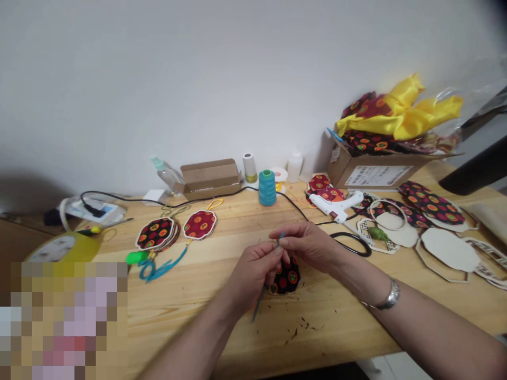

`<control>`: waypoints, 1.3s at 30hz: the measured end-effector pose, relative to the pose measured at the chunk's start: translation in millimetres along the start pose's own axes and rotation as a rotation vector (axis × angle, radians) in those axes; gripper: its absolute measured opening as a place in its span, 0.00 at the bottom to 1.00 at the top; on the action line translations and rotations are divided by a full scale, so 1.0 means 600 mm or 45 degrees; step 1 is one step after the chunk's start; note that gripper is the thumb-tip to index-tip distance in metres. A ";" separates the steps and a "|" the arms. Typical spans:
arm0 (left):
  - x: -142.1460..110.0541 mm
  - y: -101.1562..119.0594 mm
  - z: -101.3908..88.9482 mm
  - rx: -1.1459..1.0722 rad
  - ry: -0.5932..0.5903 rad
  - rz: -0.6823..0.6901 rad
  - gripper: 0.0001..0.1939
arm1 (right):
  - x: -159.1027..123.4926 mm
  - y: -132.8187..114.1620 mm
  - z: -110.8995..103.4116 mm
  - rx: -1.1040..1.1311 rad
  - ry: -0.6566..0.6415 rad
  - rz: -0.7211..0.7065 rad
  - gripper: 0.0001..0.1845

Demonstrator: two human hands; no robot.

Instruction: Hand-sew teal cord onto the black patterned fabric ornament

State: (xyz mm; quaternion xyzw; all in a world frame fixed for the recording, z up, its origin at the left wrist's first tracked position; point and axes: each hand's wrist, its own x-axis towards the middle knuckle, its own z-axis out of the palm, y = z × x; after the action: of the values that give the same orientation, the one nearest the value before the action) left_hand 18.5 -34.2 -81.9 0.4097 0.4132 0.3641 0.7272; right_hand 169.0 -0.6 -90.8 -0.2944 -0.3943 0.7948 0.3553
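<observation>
Near the middle of the table, my left hand (255,269) and my right hand (308,244) meet with fingertips pinched together on a thin blue-green cord (259,306). One end of the cord pokes up above the right fingertips, and the other hangs down below the left hand. Just under my hands is a black fabric-covered piece (289,278) with orange and red flower dots, its upper part hidden by my fingers. Whether the cord is attached to it I cannot tell. A spool of teal thread (267,188) stands farther back.
At left lie stacked black patterned pieces (156,234) and red ones (200,224) with blue tassels (162,270). A white glue gun (335,205), black cable loop (351,244) and pale cut-out frames (449,248) lie right. Behind stands a cardboard box (372,171) of fabric.
</observation>
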 end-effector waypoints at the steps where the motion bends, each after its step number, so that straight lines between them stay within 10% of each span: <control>1: 0.000 -0.001 0.000 0.011 -0.002 -0.001 0.14 | 0.000 0.000 0.000 -0.005 -0.018 -0.002 0.12; 16: 0.004 0.002 -0.002 -0.071 0.011 0.024 0.12 | 0.002 -0.009 -0.003 -0.131 0.338 -0.200 0.11; 32: 0.012 0.005 -0.011 0.861 0.455 0.486 0.10 | -0.011 -0.045 -0.004 0.210 0.216 -0.444 0.08; 36: 0.009 0.009 -0.014 0.722 0.811 0.614 0.12 | -0.014 -0.051 -0.002 0.136 0.245 -0.496 0.07; 39: 0.002 0.012 -0.011 0.383 0.653 0.556 0.08 | -0.013 -0.050 0.002 0.114 0.295 -0.534 0.07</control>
State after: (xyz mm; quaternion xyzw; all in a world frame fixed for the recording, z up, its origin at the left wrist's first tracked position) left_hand 11.6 -28.6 -78.0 0.4860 0.5336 0.5369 0.4368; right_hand 182.7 6.0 -63.6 -0.2794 -0.3679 0.6811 0.5680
